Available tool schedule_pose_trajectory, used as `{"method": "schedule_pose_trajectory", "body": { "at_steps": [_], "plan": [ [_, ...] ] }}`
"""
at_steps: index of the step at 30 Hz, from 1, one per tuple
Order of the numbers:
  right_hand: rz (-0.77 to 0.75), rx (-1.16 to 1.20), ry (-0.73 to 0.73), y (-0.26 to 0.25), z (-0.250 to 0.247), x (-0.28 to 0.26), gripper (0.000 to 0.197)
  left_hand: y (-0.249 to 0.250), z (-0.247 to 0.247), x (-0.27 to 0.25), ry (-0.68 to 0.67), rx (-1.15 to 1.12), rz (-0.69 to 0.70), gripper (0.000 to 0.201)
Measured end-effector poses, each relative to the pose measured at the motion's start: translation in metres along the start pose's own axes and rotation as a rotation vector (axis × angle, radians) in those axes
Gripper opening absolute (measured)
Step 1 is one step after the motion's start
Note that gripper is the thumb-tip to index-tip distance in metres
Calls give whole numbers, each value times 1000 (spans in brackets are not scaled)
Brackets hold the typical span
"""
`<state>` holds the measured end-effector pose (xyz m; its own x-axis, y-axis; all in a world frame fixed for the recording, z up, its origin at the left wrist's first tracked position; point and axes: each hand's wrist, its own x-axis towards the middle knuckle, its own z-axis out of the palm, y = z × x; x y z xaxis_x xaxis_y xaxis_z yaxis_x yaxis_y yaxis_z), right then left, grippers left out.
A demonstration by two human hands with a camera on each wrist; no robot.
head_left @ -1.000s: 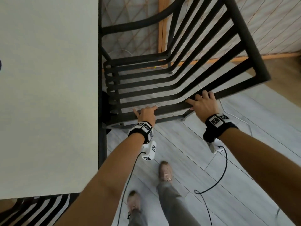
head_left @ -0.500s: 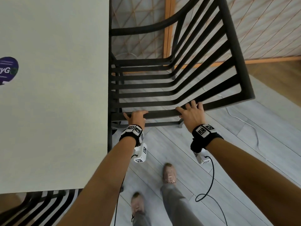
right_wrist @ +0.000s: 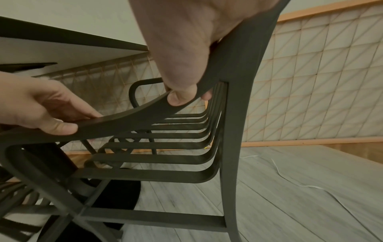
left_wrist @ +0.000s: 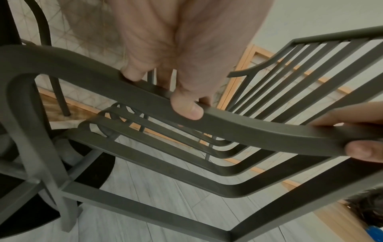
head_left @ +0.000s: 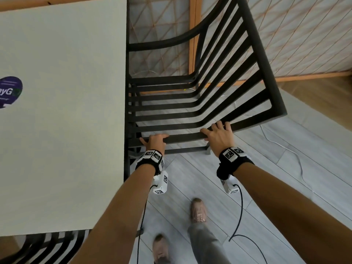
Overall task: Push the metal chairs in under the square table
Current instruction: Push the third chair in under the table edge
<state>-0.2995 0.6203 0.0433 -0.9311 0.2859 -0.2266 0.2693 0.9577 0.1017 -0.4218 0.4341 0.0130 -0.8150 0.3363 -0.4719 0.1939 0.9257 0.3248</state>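
Note:
A black metal slatted chair (head_left: 268,73) stands at the right side of the square white table (head_left: 62,111), with the front of its seat at the table's edge. Both hands grip the near armrest (head_left: 184,138). My left hand (head_left: 155,139) holds it close to the table, fingers curled over the bar and thumb on its side (left_wrist: 186,109). My right hand (head_left: 218,132) wraps the bar where it meets the backrest (right_wrist: 182,91). The chair's front legs are hidden below the tabletop.
A second slatted chair (head_left: 47,246) shows at the table's near edge. A wood-framed lattice screen (head_left: 295,35) stands behind the chair. A white cable (head_left: 282,147) lies on the grey plank floor to the right. My feet (head_left: 198,210) are just behind the hands.
The chair has slid left toward the table, and less of its seat shows. Both hands moved with it and kept their hold on the armrest.

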Motion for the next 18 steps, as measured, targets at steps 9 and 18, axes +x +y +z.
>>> {"method": "schedule_pose_trajectory", "body": {
  "at_steps": [9,18],
  "plan": [
    [-16,-25,-10,-2,3,-11,43,-9,1,-19,15,-71,58,40],
    [10,17,-27,-11,-27,-32,44,-9,-9,-64,17,-164,65,49]
  ]
}}
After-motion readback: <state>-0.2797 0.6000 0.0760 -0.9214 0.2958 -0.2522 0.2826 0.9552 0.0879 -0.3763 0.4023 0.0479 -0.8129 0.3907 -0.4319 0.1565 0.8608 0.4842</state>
